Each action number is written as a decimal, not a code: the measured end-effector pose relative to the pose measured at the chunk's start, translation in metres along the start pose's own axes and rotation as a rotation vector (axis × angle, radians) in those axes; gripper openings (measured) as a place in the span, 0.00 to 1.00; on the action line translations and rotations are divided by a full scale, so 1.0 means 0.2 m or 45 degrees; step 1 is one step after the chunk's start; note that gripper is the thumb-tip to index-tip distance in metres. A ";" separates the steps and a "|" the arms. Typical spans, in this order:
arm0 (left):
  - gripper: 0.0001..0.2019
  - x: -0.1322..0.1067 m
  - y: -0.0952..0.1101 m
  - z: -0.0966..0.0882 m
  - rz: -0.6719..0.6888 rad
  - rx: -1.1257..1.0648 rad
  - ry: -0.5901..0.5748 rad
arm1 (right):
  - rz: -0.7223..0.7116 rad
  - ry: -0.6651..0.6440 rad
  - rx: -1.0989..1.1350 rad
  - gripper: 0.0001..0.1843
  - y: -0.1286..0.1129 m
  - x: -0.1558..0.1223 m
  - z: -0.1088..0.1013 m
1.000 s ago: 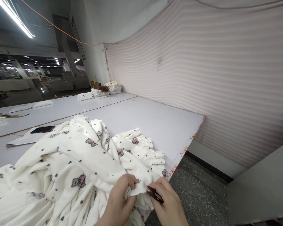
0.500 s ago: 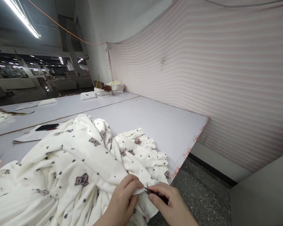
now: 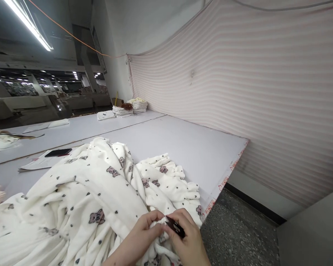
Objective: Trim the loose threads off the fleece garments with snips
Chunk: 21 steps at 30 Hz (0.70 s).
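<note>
White bear-print fabric (image 3: 80,192) is heaped on the table (image 3: 194,147), a bit pinched in the closed grip of the left hand (image 3: 145,231); dark thread snips (image 3: 176,227) are clasped by the right hand (image 3: 188,236). Blades so near, cloth or fingertip could be nicked by any slip!

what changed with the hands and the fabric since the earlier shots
The right hand, holding the dark snips, has moved in toward the left hand, closing the gap. Still the same: left hand gripping the white printed fabric, phone lying on the papers.
</note>
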<state>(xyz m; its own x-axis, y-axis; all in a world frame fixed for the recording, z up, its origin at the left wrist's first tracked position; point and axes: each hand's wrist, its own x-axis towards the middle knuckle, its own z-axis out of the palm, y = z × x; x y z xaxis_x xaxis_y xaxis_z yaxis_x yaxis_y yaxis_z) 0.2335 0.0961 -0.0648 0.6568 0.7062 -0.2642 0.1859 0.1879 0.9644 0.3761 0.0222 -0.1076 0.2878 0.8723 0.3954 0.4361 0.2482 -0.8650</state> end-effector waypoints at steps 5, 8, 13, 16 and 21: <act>0.10 -0.03 0.00 -0.01 0.015 0.147 -0.029 | 0.166 0.052 -0.014 0.12 0.01 0.00 0.04; 0.08 -0.02 0.02 0.01 0.068 0.210 -0.014 | 0.289 0.113 0.007 0.14 0.00 0.00 0.07; 0.12 0.00 0.01 0.02 0.054 0.022 0.037 | 0.391 0.110 0.281 0.15 0.00 0.01 0.03; 0.13 0.01 -0.03 0.01 0.025 -0.141 0.042 | 0.297 0.026 0.218 0.14 0.03 0.00 -0.02; 0.09 0.02 -0.06 0.02 0.098 0.001 0.022 | 0.280 -0.082 0.179 0.14 0.04 0.01 -0.04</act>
<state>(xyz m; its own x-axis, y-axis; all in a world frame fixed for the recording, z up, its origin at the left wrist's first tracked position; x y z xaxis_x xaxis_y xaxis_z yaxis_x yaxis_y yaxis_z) 0.2369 0.0950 -0.0772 0.6562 0.7305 -0.1890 0.1357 0.1322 0.9819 0.3858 0.0224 -0.1117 0.3056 0.9357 0.1764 0.2449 0.1018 -0.9642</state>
